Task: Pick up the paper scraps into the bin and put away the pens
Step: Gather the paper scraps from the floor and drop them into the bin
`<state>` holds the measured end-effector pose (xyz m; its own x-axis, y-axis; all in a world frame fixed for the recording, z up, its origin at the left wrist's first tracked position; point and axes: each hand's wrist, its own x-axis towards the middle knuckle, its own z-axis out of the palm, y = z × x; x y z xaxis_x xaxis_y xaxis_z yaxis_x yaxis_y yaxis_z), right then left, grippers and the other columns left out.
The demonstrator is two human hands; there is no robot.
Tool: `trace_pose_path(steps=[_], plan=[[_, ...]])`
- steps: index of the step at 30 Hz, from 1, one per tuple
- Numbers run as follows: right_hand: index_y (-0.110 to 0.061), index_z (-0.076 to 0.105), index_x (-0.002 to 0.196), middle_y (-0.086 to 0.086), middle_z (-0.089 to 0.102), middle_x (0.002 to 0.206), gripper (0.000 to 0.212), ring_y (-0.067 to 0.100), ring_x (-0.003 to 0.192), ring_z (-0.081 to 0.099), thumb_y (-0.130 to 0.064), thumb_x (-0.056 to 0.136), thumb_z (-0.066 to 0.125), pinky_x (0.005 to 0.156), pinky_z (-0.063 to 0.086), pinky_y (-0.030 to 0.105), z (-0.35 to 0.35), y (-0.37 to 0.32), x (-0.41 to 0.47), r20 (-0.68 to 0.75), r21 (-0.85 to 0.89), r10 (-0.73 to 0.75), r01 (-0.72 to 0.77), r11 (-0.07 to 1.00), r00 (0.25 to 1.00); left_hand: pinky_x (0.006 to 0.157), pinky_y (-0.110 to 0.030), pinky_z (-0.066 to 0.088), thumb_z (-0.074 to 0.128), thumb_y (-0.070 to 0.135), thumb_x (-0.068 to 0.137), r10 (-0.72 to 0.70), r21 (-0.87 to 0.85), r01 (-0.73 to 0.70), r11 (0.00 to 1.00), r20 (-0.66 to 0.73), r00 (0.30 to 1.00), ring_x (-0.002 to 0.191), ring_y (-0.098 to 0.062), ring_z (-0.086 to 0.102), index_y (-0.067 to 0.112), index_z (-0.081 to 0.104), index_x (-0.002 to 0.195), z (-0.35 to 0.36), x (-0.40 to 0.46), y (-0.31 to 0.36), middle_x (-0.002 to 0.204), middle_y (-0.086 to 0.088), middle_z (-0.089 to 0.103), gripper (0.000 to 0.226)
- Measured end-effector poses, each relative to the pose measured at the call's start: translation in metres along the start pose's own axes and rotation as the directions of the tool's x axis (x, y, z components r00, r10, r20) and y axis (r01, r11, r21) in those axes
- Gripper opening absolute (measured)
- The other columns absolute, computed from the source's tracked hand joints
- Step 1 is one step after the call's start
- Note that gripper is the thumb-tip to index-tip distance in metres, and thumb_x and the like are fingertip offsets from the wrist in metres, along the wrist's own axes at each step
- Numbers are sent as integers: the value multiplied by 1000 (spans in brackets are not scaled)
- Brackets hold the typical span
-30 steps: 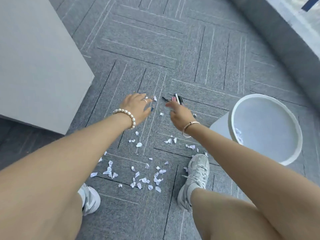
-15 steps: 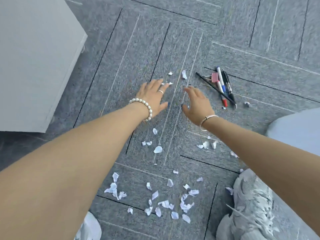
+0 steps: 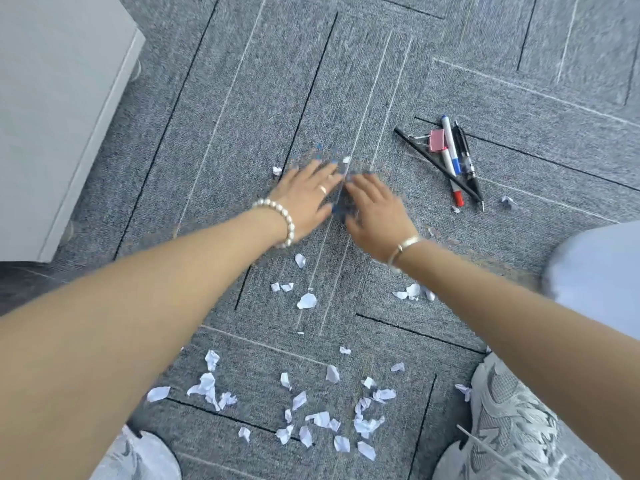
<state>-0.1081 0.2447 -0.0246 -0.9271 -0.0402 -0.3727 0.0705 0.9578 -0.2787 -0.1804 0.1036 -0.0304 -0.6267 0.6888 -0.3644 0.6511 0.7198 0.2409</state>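
Most paper scraps [image 3: 322, 419] remain strewn across the carpet [image 3: 346, 81] at lower centre, pens [image 3: 455, 157] untouched at upper right, while left hand [image 3: 304, 199] and right hand [image 3: 379, 216] lie mid-frame, fingers spread flat, holding nothing discernible.

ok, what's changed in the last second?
Both hands, left hand and right hand, came together, flat and side by side on the carpet, as if to sweep scraps. Neither holds anything. The view tipped down; the bin is now mostly out of frame. Pens and scraps stayed put.
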Motion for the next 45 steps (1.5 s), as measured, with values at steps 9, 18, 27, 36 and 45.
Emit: trace_pose_path(steps=[9, 18, 27, 36, 45], plan=[[-29, 27, 138, -7, 22, 148, 56, 12, 138, 15, -27, 85, 49, 113, 18, 42, 16, -1, -91, 13, 187, -35, 32, 982, 999, 112, -38, -9, 27, 45, 91, 33, -95, -24, 995, 92, 995, 136, -9, -13, 34, 9, 140, 24, -102, 18, 147, 10, -14, 53], [-19, 5, 145, 1, 1, 153, 70, 19, 140, -3, -53, 90, 31, 113, 3, 41, 16, 34, -36, -26, 20, 294, -293, 956, 956, 111, -37, -2, 30, 51, 89, -405, -167, 389, 906, -73, 911, 138, -18, -6, 16, -1, 143, 16, -24, -42, 151, -3, -10, 72], [-21, 32, 137, -2, 34, 143, 57, 13, 131, 31, -47, 86, 35, 112, 19, 38, 28, -21, -94, -4, 167, -205, 202, 965, 979, 110, -31, -7, 16, 51, 89, -31, -206, 26, 978, -19, 999, 136, -9, -9, 20, 10, 142, 41, -91, 9, 151, 2, -3, 62], [-21, 19, 142, 2, 16, 151, 65, 20, 140, 7, -52, 87, 36, 113, 6, 40, 24, 10, -54, -43, -1, 71, -72, 997, 997, 111, -39, -1, 14, 62, 82, 59, -54, -59, 997, -7, 998, 135, -12, -1, 22, 15, 141, 53, -117, 1, 149, 0, 0, 71], [-26, 46, 126, 2, 34, 144, 47, 20, 135, 25, -46, 86, 32, 110, 20, 48, 41, -27, -86, -18, 65, -195, 196, 979, 981, 106, -48, -14, 13, 54, 87, -244, 86, 252, 964, -95, 965, 132, -19, -20, 30, 4, 141, 44, -105, -20, 144, 1, -20, 60]])
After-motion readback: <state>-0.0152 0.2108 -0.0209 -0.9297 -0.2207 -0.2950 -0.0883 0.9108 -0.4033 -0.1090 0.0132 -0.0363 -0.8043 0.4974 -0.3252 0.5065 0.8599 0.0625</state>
